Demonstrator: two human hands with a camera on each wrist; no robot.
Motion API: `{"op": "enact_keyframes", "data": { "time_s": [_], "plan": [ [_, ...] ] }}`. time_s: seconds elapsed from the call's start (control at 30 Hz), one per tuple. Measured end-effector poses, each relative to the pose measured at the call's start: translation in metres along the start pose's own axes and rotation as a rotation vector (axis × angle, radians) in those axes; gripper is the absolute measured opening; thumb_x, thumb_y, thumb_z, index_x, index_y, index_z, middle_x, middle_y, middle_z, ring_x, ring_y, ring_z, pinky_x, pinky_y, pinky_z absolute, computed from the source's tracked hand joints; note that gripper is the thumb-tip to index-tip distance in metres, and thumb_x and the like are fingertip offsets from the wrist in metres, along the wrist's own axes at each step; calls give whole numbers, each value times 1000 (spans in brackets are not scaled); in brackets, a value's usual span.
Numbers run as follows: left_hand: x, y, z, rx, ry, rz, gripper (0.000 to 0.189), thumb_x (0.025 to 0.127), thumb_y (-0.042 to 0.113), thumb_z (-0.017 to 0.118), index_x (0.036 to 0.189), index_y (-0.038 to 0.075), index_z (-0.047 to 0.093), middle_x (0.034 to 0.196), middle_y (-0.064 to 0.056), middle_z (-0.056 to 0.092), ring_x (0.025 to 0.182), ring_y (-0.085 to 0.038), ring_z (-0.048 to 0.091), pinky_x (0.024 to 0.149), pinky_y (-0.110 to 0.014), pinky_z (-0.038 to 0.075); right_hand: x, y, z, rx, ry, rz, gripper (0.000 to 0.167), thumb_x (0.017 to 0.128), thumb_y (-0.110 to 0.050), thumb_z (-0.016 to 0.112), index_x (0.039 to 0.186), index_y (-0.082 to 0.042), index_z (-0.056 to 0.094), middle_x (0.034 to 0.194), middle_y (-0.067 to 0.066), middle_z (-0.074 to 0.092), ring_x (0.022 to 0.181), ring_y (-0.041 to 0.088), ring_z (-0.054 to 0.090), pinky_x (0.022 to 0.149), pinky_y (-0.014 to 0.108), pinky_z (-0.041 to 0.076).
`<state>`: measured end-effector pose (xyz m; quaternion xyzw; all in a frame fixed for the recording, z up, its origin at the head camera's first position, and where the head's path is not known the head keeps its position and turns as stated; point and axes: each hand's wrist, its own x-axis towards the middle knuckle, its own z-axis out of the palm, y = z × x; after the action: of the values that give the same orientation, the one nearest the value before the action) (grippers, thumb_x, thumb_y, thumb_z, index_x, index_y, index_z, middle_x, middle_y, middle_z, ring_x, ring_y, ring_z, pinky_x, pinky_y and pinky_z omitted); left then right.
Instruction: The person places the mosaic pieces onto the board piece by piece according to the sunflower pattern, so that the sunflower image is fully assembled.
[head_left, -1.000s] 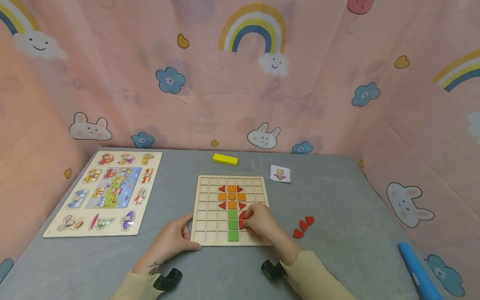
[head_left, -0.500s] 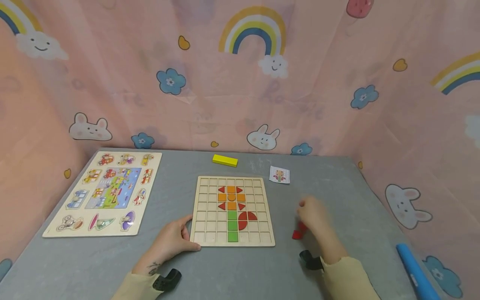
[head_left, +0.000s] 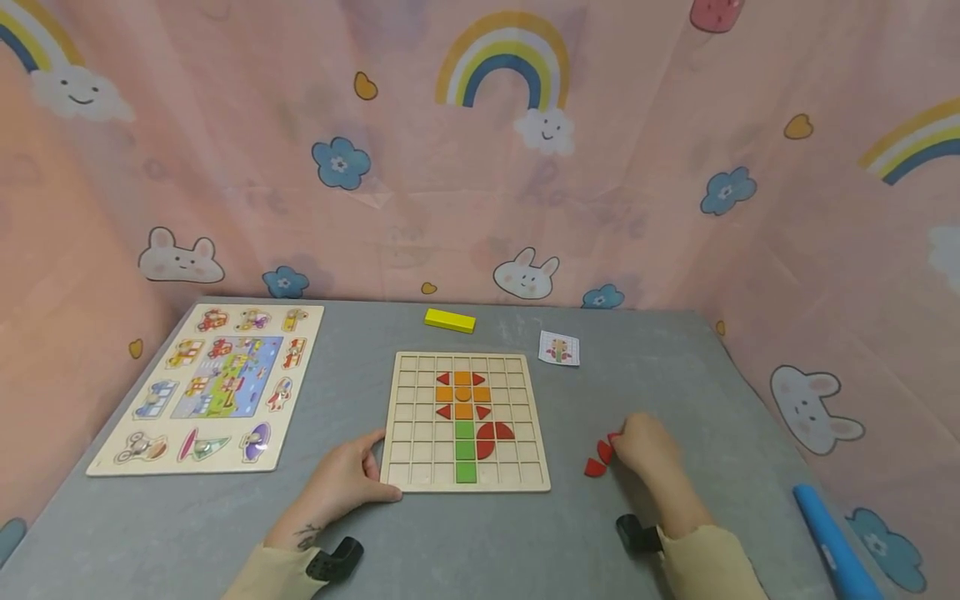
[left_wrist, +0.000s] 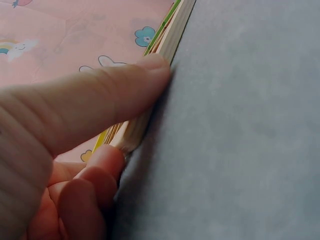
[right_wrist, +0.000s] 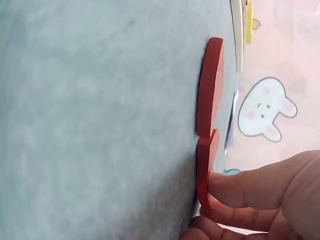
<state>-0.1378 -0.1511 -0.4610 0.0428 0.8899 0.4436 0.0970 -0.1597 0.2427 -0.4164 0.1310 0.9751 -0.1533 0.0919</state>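
A wooden grid board (head_left: 420, 454) carries orange squares (head_left: 463, 412), green squares (head_left: 465, 451), small red triangles (head_left: 444, 412) and three red quarter-circle pieces (head_left: 504, 431). My left hand (head_left: 348, 479) holds its near left corner, thumb (left_wrist: 135, 82) along the front edge and the other fingers at the side. Right of the board, my right hand (head_left: 647, 446) pinches a red quarter-circle piece (right_wrist: 204, 167) between thumb and index finger, close over the table. The hand covers most of that piece in the head view. Two more loose quarter-circles, the middle one (head_left: 604, 451) and the nearest (head_left: 596, 468), lie beside it.
A picture puzzle board (head_left: 288, 446) lies at the left. Behind the grid board are a yellow block (head_left: 450, 321) and a small pattern card (head_left: 558, 348). A blue cylindrical object (head_left: 840, 542) is at the right edge of the grey table (head_left: 480, 550).
My right hand has left the grid board and moved right to the loose red quarter-circles, where it now pinches one. My left hand stays at the board's corner.
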Motion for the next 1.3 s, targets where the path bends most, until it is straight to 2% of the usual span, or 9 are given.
{"op": "enact_keyframes", "data": {
  "time_s": [0.13,0.23,0.37,0.5,0.67,0.77,0.9,1.17,1.3],
  "plan": [
    [0,0,1,3,3,-6,93,53,16,88,135,3,46,55,0,51,47,-12,45,44,-25,32,2,-6,-1,36,10,-2,10,80,-11,54,77,-3,59,73,10,56,64,23,50,53,33,38],
    [1,-1,1,-1,6,-15,93,53,16,88,135,3,45,56,-1,51,47,-12,45,44,-25,32,4,-24,-2,86,40,-37,11,82,-11,54,87,-3,60,80,10,60,69,23,53,59,35,41],
    [1,-1,1,-6,11,-22,93,53,15,88,135,2,45,56,-1,51,48,-12,44,45,-25,32,6,-69,4,229,65,-202,12,86,-11,59,93,-2,63,86,9,62,73,20,54,63,34,45],
    [0,-1,1,-3,8,-16,93,53,15,88,135,3,45,56,-1,51,48,-13,45,45,-26,33,0,-118,16,344,-25,-384,8,85,-7,62,92,-4,66,81,6,62,69,17,53,57,28,44],
    [-1,0,0,1,2,-16,93,54,16,88,135,3,45,56,-1,51,48,-13,44,45,-26,33,-9,-164,35,302,-140,-538,8,84,-3,63,91,-4,66,79,4,59,67,16,50,59,26,43],
    [0,0,0,-3,-1,-12,92,54,15,88,135,2,45,56,-1,51,48,-12,44,45,-25,32,-11,-180,45,230,-146,-596,7,81,1,64,86,-4,66,79,4,59,68,16,49,61,26,42],
    [0,0,0,-6,-4,-6,92,55,16,88,135,2,45,56,0,50,47,-11,43,44,-25,32,-12,-193,55,136,-129,-611,9,79,3,64,78,-6,65,75,2,60,65,14,49,59,25,42],
    [0,0,0,1,-2,4,92,54,17,88,135,1,45,55,0,50,47,-11,43,44,-25,32,-15,-205,60,54,-149,-547,17,82,3,58,71,-7,64,61,0,54,57,14,47,51,24,39],
    [0,0,0,5,2,7,92,54,17,88,134,0,46,55,0,50,48,-11,43,44,-25,31,-15,-207,62,-16,-126,-543,19,81,3,58,66,-9,62,58,-1,53,54,14,46,47,24,37]
  ]
}}
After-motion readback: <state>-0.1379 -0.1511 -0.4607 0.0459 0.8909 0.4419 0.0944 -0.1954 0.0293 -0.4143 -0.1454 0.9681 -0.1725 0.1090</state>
